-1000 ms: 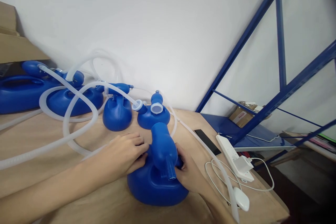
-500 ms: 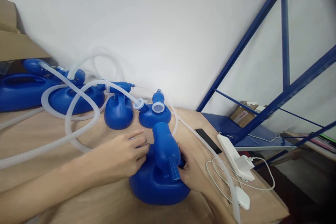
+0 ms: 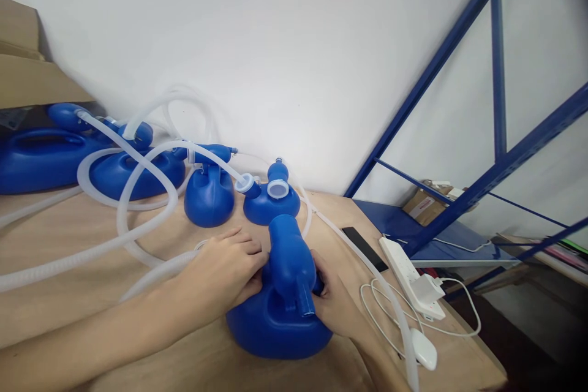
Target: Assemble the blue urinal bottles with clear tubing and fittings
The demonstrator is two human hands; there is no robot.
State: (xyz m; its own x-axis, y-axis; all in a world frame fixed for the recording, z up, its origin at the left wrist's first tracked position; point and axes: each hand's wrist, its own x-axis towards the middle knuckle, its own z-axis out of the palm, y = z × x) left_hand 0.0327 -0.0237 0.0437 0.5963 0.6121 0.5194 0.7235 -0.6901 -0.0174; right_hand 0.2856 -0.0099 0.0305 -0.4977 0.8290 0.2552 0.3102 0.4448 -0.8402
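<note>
A blue plastic urinal bottle [image 3: 278, 337] stands at the front of the table, its bulbous blue upper part [image 3: 290, 257] rising over the body and a short spout pointing toward me. From the left, my left hand [image 3: 236, 266] has its fingers curled in against the bottle beside that upper part; the fingertips are partly hidden. My right hand [image 3: 333, 297] is wrapped around the right side, with some of its fingers out of sight behind the blue plastic. A whitish tube [image 3: 158, 275] runs out from behind my left forearm.
Several similar blue bottles [image 3: 209, 196] with looping translucent hoses [image 3: 172, 196] line the wall. At right lie a black flat object [image 3: 365, 248], a power strip [image 3: 404, 269], a white charger [image 3: 423, 349] and cables. A blue metal rack [image 3: 498, 73] stands beyond; a cardboard box [image 3: 27, 79] is at left.
My left hand has shifted slightly right and its fingers have curled closer to the bottle. A length of whitish tube now shows beside my left forearm. My right hand stays in place.
</note>
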